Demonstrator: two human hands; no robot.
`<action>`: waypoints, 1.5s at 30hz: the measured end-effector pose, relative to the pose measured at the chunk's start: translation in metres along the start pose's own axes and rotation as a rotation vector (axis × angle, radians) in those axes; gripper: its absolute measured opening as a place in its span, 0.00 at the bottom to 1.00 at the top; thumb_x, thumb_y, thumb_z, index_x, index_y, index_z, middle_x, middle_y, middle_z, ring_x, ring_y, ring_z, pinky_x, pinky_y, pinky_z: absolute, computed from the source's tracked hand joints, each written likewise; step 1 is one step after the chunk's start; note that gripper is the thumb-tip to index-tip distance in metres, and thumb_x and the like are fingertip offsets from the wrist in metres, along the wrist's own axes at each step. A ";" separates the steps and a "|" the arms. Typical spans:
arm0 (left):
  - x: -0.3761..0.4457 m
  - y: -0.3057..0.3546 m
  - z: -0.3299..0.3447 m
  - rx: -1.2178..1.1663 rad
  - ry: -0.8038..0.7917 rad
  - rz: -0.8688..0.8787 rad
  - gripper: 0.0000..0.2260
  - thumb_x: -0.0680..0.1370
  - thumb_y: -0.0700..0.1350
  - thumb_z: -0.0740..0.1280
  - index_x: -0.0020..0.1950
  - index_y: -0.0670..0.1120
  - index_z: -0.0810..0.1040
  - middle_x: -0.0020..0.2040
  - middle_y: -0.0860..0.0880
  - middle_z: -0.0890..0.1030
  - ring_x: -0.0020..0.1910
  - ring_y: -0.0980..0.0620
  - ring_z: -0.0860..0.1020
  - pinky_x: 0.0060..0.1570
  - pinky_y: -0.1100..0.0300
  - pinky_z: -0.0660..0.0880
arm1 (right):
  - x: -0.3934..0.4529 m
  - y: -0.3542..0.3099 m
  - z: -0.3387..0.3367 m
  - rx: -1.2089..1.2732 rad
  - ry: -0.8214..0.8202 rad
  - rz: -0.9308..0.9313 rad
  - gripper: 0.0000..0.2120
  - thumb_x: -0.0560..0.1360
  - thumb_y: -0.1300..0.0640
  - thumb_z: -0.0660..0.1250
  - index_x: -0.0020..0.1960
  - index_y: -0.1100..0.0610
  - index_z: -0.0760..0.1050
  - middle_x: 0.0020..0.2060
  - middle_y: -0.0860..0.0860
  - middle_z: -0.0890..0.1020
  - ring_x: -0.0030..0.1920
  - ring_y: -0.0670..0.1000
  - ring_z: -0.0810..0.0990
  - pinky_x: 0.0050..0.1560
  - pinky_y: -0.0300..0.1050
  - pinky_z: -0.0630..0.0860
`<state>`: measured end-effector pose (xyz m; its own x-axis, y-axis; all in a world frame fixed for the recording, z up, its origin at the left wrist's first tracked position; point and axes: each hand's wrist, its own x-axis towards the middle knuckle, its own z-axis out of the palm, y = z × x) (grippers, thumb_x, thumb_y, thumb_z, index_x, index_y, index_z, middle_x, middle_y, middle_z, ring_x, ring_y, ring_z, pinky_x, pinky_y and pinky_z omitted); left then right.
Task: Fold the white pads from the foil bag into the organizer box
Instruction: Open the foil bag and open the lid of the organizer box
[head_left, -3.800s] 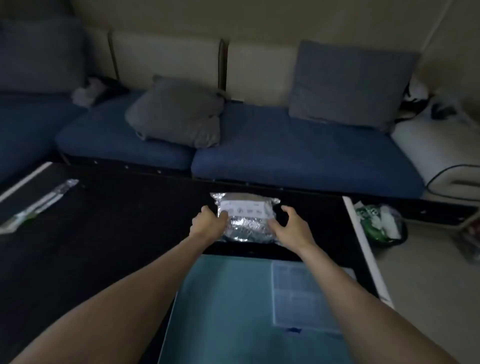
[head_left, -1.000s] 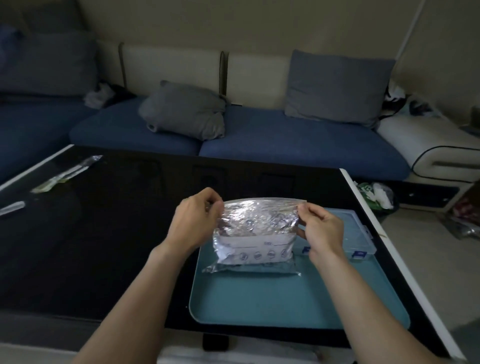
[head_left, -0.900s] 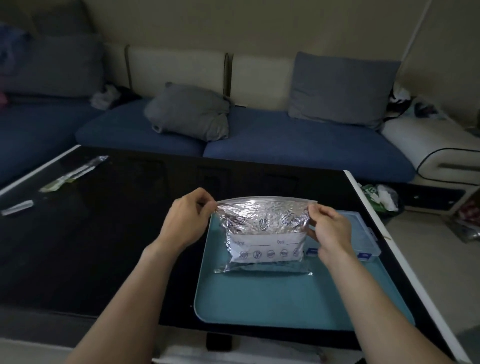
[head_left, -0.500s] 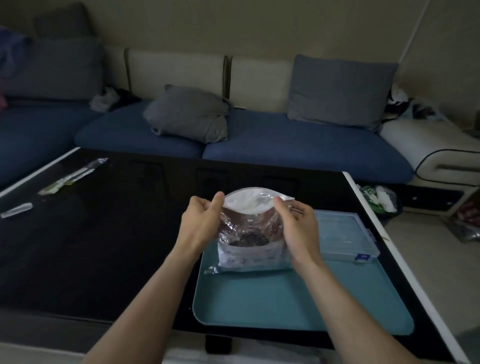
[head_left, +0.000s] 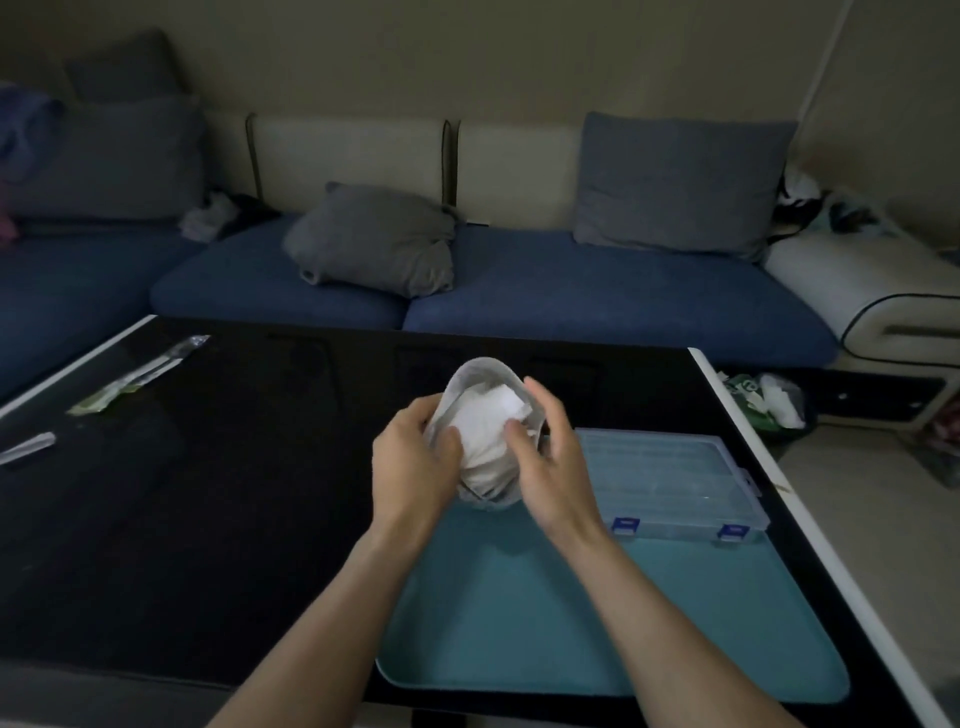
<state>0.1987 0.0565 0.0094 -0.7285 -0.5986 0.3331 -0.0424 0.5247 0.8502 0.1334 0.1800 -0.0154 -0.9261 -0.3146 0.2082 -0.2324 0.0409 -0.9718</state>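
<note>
Foil bag (head_left: 480, 384) up in the air over the far left corner of the teal mat (head_left: 597, 613), mouth gaping wide toward the camera, white pads (head_left: 488, 431) bunched inside and filling the opening. Left hand (head_left: 415, 467) wrapped round the bag's left side, fingers curled on the rim, thumb pressed against the pads. Right hand (head_left: 545, 467) at the mouth's right side, thumb tip on the pads, the other fingers spread and nearly straight past the rim; hard to tell whether anything is pinched. Just right of that hand, on the mat's far right part: clear organizer box (head_left: 670, 473), lid down, two blue latches on the near edge. Bare teal surface between the forearms and toward the near edge of the mat. Mat itself near the right edge of the black glossy table (head_left: 208, 519), white trim running along that side. Wide dark tabletop to the left, only a long clear wrapper (head_left: 140, 374) and a small clear sleeve (head_left: 26, 449) out by the far left edge. Beyond the far edge, a blue sofa (head_left: 571, 291) with grey cushions (head_left: 374, 239); on the floor to the right, a bag of rubbish (head_left: 763, 400).
</note>
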 end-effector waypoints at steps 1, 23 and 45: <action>-0.002 0.004 0.003 0.037 0.040 0.070 0.15 0.75 0.38 0.67 0.60 0.48 0.80 0.51 0.56 0.81 0.52 0.55 0.79 0.49 0.70 0.73 | 0.001 -0.002 0.005 0.047 0.006 -0.016 0.24 0.77 0.47 0.65 0.73 0.40 0.67 0.68 0.47 0.74 0.64 0.42 0.76 0.64 0.42 0.74; -0.018 -0.031 0.054 0.624 -0.207 0.188 0.32 0.73 0.39 0.63 0.76 0.53 0.60 0.75 0.46 0.58 0.78 0.45 0.52 0.75 0.36 0.45 | 0.014 0.021 -0.050 -0.545 -0.005 -0.037 0.21 0.72 0.56 0.77 0.63 0.53 0.77 0.59 0.50 0.78 0.59 0.48 0.77 0.61 0.41 0.74; -0.060 -0.001 0.149 0.258 -0.438 0.372 0.23 0.76 0.41 0.54 0.70 0.38 0.71 0.74 0.39 0.66 0.75 0.41 0.63 0.75 0.49 0.59 | -0.036 0.081 -0.208 -0.580 -0.003 0.230 0.21 0.83 0.65 0.58 0.70 0.47 0.74 0.80 0.50 0.58 0.81 0.53 0.48 0.80 0.54 0.46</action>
<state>0.1407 0.1818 -0.0718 -0.9364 -0.0734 0.3432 0.1437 0.8120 0.5658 0.0861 0.3920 -0.0781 -0.9710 -0.2390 -0.0004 -0.1514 0.6164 -0.7728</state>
